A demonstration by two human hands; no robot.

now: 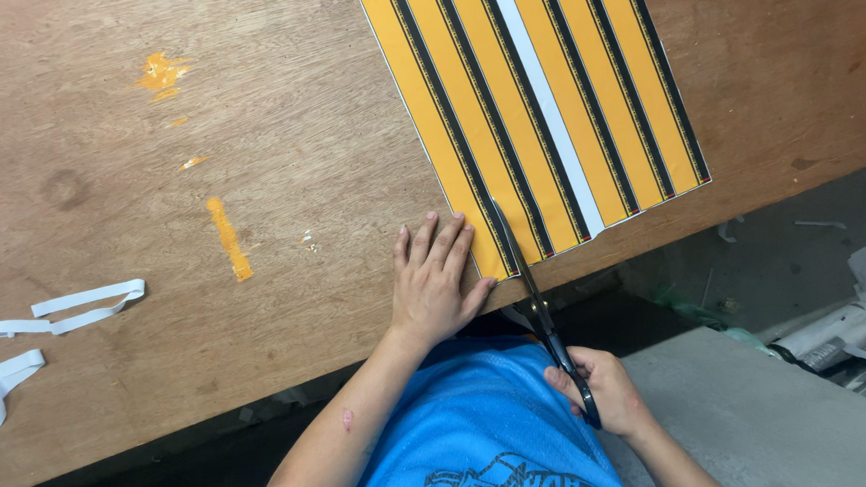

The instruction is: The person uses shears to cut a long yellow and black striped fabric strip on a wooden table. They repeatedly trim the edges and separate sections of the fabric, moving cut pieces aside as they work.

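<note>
A large sheet of paper (534,97) printed with orange and black stripes and one white stripe lies on the brown wooden table (249,185), its near edge at the table's front edge. My left hand (433,279) rests flat on the table with fingers spread, its fingertips on the sheet's near left corner. My right hand (602,389) grips the handles of black scissors (535,297) below the table edge. The blades point away from me and lie into the sheet's near edge along a black stripe.
Several white paper strips (47,317) lie at the table's left. Orange paint marks (227,241) spot the wood. I wear a blue shirt (485,431). Paper scraps and rolled material (839,334) lie on the grey floor at the right.
</note>
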